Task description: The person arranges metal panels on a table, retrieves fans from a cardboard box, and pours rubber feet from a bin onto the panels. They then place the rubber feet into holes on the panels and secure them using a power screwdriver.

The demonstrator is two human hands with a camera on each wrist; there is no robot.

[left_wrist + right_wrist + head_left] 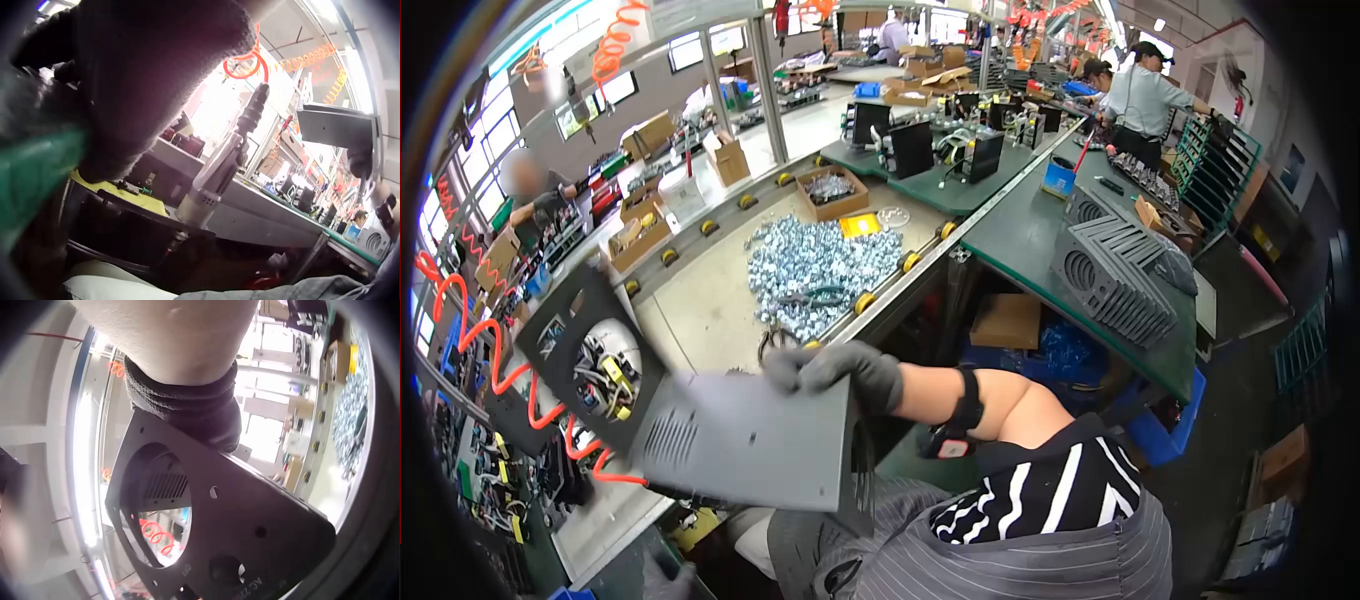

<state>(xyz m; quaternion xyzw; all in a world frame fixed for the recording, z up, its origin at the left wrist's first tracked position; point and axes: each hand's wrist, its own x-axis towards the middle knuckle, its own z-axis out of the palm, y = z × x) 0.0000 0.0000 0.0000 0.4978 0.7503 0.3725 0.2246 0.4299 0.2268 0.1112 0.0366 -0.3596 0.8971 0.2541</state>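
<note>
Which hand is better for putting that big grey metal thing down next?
Probably the right hand. It grips the grey metal piece by its edge, while the left hand is lower down and apart from it.

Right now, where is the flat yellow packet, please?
In the head view, the packet lies left of the green bench, at the far edge of the silvery parts pile, by the brown cardboard box.
</note>
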